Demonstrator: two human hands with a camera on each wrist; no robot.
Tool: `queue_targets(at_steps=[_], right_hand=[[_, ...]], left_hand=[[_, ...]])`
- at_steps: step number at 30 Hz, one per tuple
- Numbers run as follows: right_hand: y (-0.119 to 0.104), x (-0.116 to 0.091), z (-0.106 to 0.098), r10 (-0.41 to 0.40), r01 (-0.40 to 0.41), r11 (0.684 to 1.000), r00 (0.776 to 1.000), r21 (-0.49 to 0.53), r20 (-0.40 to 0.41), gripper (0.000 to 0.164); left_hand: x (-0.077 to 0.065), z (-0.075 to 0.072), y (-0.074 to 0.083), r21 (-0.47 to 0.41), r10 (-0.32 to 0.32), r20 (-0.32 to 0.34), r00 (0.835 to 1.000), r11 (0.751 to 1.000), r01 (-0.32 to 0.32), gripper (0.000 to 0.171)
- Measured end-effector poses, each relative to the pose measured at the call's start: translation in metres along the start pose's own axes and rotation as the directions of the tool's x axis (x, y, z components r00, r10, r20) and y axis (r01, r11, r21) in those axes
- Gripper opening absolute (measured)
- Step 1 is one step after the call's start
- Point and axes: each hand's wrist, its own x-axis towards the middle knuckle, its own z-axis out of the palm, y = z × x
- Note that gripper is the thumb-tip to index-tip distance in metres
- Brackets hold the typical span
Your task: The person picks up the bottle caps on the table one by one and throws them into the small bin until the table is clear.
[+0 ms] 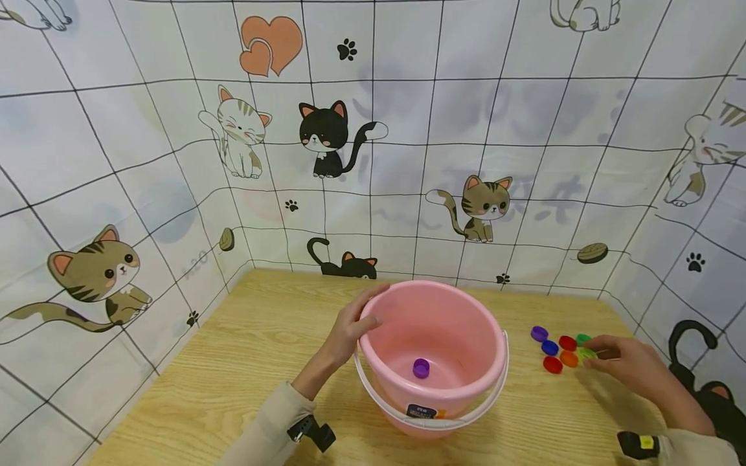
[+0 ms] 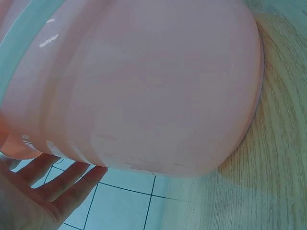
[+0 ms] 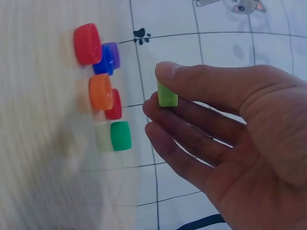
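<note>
My left hand (image 1: 340, 340) holds the rim of a pink bucket (image 1: 431, 317), with the thumb over the inner edge and the fingers against the outside wall. Inside on the bucket's floor lies one purple bottle cap (image 1: 421, 368). On the right, my right hand (image 1: 632, 366) pinches a light green bottle cap (image 3: 167, 97) between thumb and fingers. Several other caps lie close by: purple (image 1: 539, 333), blue (image 1: 550, 348), orange (image 1: 568, 358), green (image 1: 583, 339), and two red ones, a nearer red cap (image 1: 553, 365) and a farther red cap (image 1: 568, 343).
Everything stands on a wooden table (image 1: 245, 369). A white cloth (image 1: 402, 168) with grid lines and cartoon cats hangs around the back and sides. The bucket's white handle (image 1: 434, 424) hangs down over its front.
</note>
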Motion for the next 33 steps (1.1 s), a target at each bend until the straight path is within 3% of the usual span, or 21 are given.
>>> queue_targets(at_steps=[5,33], right_hand=[[-0.008,-0.003,-0.005,-0.045,0.045,0.999,0.998,-0.016,-0.034,0.045],[-0.040,-0.010,-0.018,-0.082,0.078,0.995,0.993,-0.059,-0.081,0.041]], left_hand=[[0.000,0.000,0.000,0.000,0.011,-0.003,1.000,1.000,-0.011,0.064],[-0.001,0.000,0.000,-0.004,0.009,-0.007,1.000,1.000,-0.009,0.065]])
